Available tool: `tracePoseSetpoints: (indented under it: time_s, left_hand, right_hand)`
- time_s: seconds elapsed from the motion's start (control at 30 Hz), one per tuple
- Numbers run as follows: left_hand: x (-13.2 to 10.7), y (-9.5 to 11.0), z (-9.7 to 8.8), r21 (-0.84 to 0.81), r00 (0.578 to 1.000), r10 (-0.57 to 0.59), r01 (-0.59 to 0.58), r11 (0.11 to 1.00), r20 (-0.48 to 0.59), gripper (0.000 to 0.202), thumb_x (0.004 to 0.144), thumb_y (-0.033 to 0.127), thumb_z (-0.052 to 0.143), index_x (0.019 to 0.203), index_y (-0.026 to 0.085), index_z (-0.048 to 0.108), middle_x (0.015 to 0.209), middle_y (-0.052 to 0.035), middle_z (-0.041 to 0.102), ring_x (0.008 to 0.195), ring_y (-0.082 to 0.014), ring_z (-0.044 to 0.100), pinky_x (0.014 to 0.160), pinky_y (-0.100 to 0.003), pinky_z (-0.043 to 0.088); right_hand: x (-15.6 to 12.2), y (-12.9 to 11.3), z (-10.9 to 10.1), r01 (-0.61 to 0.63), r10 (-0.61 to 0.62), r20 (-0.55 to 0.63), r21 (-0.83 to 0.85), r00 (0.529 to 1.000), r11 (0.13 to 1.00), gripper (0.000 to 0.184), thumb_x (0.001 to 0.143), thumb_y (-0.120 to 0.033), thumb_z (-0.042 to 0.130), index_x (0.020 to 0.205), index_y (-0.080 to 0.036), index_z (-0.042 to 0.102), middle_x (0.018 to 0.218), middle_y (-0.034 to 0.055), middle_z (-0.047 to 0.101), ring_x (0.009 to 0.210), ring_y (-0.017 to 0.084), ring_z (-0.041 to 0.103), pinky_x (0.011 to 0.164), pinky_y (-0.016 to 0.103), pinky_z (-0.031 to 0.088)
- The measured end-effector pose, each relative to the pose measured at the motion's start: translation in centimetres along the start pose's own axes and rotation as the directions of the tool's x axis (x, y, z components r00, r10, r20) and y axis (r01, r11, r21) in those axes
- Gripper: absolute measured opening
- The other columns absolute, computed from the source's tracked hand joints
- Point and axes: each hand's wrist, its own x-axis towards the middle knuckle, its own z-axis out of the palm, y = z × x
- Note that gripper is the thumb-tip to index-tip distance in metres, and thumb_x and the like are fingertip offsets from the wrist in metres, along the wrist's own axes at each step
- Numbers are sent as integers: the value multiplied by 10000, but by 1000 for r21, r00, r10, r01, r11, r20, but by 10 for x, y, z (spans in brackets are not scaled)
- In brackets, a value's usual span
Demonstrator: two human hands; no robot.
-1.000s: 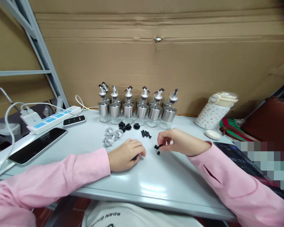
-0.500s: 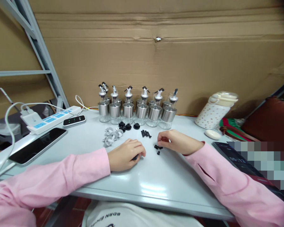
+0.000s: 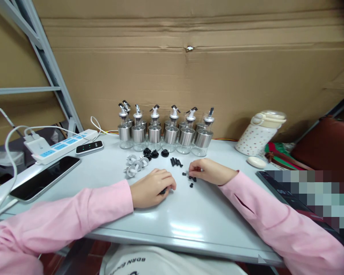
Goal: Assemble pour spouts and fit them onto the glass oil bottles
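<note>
Two hands over a glossy grey table (image 3: 206, 217), small black bits (image 3: 191, 185) at the right one's fingertips.
The left hand (image 3: 153, 189) curls round a black part (image 3: 163, 191) on the tabletop; the right hand (image 3: 208, 170) bends down to the bits, but whether it pinches one I cannot tell. Rods (image 3: 176, 162), stoppers (image 3: 154, 154) and white discs (image 3: 137, 165) lie before rowed bottles (image 3: 171, 134). Cardboard (image 3: 189, 80) walls the back; a metal frame (image 3: 46, 49) rises at left, near a power strip (image 3: 67, 145); a flask (image 3: 255, 136) is at right.
</note>
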Motion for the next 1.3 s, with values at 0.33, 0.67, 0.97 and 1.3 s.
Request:
tracePoseSetpoints:
  time_s: [0.33, 0.67, 0.97, 1.3]
  left_hand:
    - [0, -1, 0, -1, 1000, 4, -4, 1000, -9, 177, 789, 54, 399, 874, 173, 499, 896, -30, 576, 869, -157, 490, 815, -284, 353]
    - [0, -1, 0, -1, 1000, 8, -8, 1000, -11, 170, 793, 61, 394, 869, 169, 501, 891, -35, 576, 866, -158, 491, 819, -291, 354]
    - [0, -1, 1, -5, 1000, 4, -4, 1000, -3, 167, 792, 61, 395, 867, 167, 500, 894, -34, 574, 862, -157, 488, 813, -288, 354]
    - [-1, -3, 1, 5, 1000, 6, -6, 1000, -1, 167, 791, 60, 407, 879, 167, 500, 901, -28, 568, 874, -154, 486, 820, -283, 351]
  right_hand:
    - [-2, -4, 0, -7, 6, 21, 34, 1000, 999, 232, 777, -325, 501, 729, -131, 619, 631, 31, 608, 543, 113, 468, 537, 235, 379]
    - [2, 0, 0, 58, -67, -177, -54, 982, 997, 217, 803, -150, 411, 873, -161, 615, 740, 43, 612, 649, 142, 539, 650, 265, 431]
    - [4, 10, 1, 33, -54, -153, -137, 987, 990, 185, 702, -100, 519, 798, -152, 669, 769, 68, 631, 690, 171, 575, 691, 283, 463]
    - [1, 2, -2, 29, -44, -134, -115, 990, 993, 161, 685, -138, 529, 732, -126, 683, 746, 75, 623, 630, 149, 557, 655, 263, 452]
